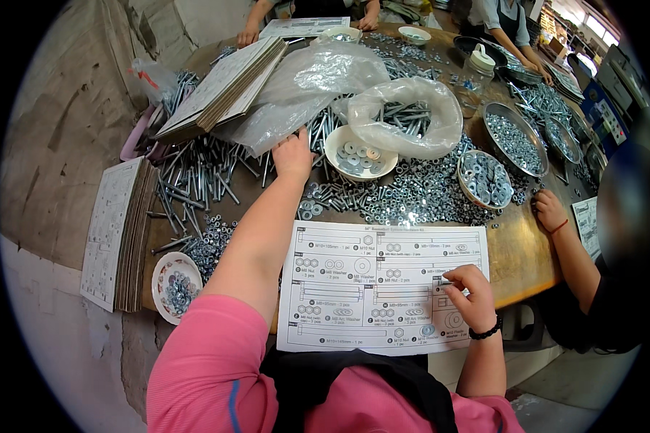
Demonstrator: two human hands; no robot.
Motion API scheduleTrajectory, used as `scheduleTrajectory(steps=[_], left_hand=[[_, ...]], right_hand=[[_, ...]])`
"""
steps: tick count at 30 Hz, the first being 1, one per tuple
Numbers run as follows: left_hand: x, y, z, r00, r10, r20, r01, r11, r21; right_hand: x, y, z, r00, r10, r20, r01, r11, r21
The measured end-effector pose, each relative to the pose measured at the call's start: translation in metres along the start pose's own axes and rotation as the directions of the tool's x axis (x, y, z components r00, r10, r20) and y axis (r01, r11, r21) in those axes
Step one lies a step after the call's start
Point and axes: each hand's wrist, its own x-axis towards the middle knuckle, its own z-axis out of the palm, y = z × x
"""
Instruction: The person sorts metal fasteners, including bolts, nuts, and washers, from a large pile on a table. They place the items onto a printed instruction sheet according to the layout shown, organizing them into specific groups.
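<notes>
My left hand (294, 154) reaches forward to the pile of long bolts (208, 169), right at the edge of a clear plastic bag (314, 72). Its fingertips are mostly hidden there, so what they touch does not show. Just right of it stands a white bowl of large washers (361, 156). My right hand (469, 297) hovers at the right part of a printed card sheet (325, 339) with hardware drawings. Its thumb and forefinger are closed on a small dark metallic piece, too small to name. A single washer (427, 330) lies low on the sheet.
Loose nuts (404, 195) spread beyond the sheet. Bowls of washers (175, 294) (484, 180) and a metal tray of nuts (516, 141) stand around. Stacked cards (115, 231) rise at left. An open bag of bolts (440, 133) sits centrally. A neighbour's hand (550, 209) rests at right; others work opposite.
</notes>
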Motion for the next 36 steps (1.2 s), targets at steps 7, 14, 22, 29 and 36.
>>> scheduleTrajectory(steps=[7,14,22,29,36], left_hand=[[0.014,-0.009,0.022,0.997,0.027,-0.073,-0.021,0.997,0.076],[0.002,-0.017,-0.002,0.975,0.052,0.216,-0.010,0.981,-0.191],[0.001,0.006,0.020,0.980,-0.088,0.179,0.108,0.988,-0.107],[-0.001,-0.003,0.021,0.960,-0.113,0.257,0.140,0.986,-0.090],[-0.044,-0.043,-0.058,0.965,0.008,0.261,0.055,0.971,-0.232]], right_hand=[[0.007,-0.005,0.005,0.999,-0.028,0.040,0.027,1.000,0.012],[0.003,-0.004,0.011,0.998,-0.038,0.045,0.036,0.999,0.038],[0.000,-0.010,0.011,0.997,-0.043,0.063,0.041,0.999,0.031],[-0.002,-0.011,0.013,0.994,-0.063,0.084,0.060,0.998,0.037],[0.003,-0.011,0.021,0.989,-0.104,0.107,0.097,0.993,0.067]])
